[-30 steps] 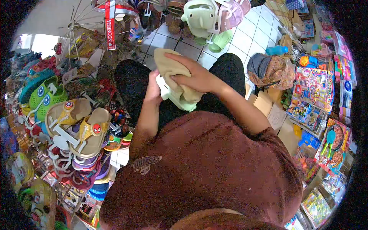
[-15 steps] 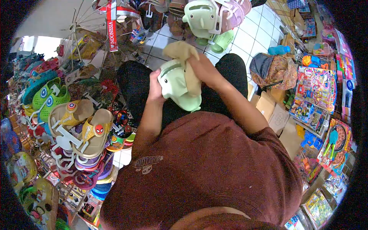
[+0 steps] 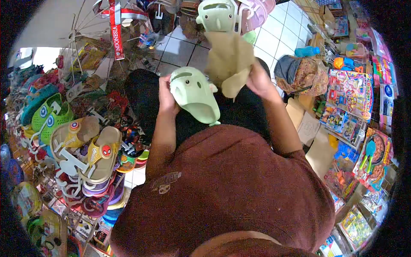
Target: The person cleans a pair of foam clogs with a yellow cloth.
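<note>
A pale green slipper (image 3: 195, 96) with a small animal-like face is held over my lap, its toe end pointing away from me and its heel end towards me. Closed round its left side is my left hand (image 3: 167, 95), with part of the fingers hidden behind the slipper. To the right, my right hand (image 3: 260, 81) grips a tan cloth (image 3: 229, 58), which hangs loose, blurred by motion, and stands clear of the slipper's upper. Beyond the cloth, a similar pale green slipper (image 3: 217, 16) lies beside a pink slipper (image 3: 262, 10).
Hung and stacked sandals (image 3: 77, 132) crowd the left side, with green clogs (image 3: 51, 115) above them. At the right are a patterned hat (image 3: 304, 77), cardboard (image 3: 308, 128) and packaged toys (image 3: 349, 96). White floor tiles (image 3: 274, 30) show ahead. A red Indonesia strap (image 3: 116, 34) hangs at upper left.
My right hand has drawn the tan cloth off the slipper and moved to the right. The slipper in my left hand now shows its face and opening more fully.
</note>
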A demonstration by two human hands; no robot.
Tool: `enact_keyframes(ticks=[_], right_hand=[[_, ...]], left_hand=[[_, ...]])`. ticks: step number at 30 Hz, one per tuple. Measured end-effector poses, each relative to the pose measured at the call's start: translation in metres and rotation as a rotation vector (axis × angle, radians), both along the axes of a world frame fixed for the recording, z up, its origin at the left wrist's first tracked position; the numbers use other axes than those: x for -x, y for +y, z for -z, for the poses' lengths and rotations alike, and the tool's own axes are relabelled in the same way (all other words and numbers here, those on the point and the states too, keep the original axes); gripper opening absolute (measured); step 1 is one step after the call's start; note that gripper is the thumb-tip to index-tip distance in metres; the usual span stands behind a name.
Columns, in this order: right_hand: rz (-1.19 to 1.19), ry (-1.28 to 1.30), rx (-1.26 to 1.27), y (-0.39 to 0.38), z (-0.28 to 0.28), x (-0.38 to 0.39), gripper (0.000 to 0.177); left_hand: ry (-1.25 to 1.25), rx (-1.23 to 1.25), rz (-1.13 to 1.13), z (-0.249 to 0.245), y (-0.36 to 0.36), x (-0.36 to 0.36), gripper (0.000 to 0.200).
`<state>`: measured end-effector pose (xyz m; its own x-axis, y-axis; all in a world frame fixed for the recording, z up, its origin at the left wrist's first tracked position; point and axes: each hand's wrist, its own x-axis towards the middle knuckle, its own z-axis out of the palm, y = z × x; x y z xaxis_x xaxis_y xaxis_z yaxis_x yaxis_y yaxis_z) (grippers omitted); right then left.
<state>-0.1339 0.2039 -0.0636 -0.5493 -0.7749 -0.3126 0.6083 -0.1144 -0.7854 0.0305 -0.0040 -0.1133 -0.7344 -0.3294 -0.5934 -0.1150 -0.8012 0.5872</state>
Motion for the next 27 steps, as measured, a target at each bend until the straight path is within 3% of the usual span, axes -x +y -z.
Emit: enact_keyframes(ticks=[1,3,5,6,10,13,16,17,20,23,27], right_hand=[[-0.058,0.097,-0.032,-0.001,0.001,-0.009,0.053],[-0.330,0.698,-0.038,-0.011,-0.004,-0.012,0.057],[-0.322,0.685,-0.216,-0.042,-0.026,-0.049,0.055],[-0.275,0.805,-0.343,-0.049,-0.021,-0.063,0.054],[-0.229,0.835,-0.644,-0.058,-0.008,-0.071,0.054],[-0.283,0.717,-0.724,-0.062,-0.006,-0.064,0.040],[-0.287,0.290,-0.755,-0.058,0.037,-0.047,0.041],[-0.239,0.183,-0.581,-0.052,0.050,-0.046,0.044],[-0.203,0.906,-0.389,-0.060,-0.010,-0.054,0.044],[-0.291,0.921,-0.496,-0.065,-0.028,-0.057,0.040],[-0.305,0.717,-0.643,-0.071,-0.013,-0.052,0.045]], left_hand=[[-0.015,0.007,-0.018,0.001,0.001,0.000,0.050],[-0.027,0.007,-0.052,0.008,-0.001,-0.001,0.050],[-0.026,-0.007,-0.084,0.018,-0.002,-0.003,0.050],[-0.001,-0.014,-0.093,0.019,-0.004,-0.005,0.050],[0.005,0.092,-0.131,0.006,0.000,-0.007,0.050],[0.037,0.080,-0.115,0.006,-0.001,-0.005,0.050],[-0.006,0.032,-0.118,0.004,0.000,-0.004,0.049],[-0.007,0.007,-0.118,0.009,-0.001,-0.004,0.048],[-0.008,-0.040,-0.119,0.019,-0.001,-0.001,0.048],[0.040,-0.019,-0.107,0.019,-0.001,-0.003,0.048],[0.098,-0.025,-0.110,0.012,-0.002,-0.005,0.050]])
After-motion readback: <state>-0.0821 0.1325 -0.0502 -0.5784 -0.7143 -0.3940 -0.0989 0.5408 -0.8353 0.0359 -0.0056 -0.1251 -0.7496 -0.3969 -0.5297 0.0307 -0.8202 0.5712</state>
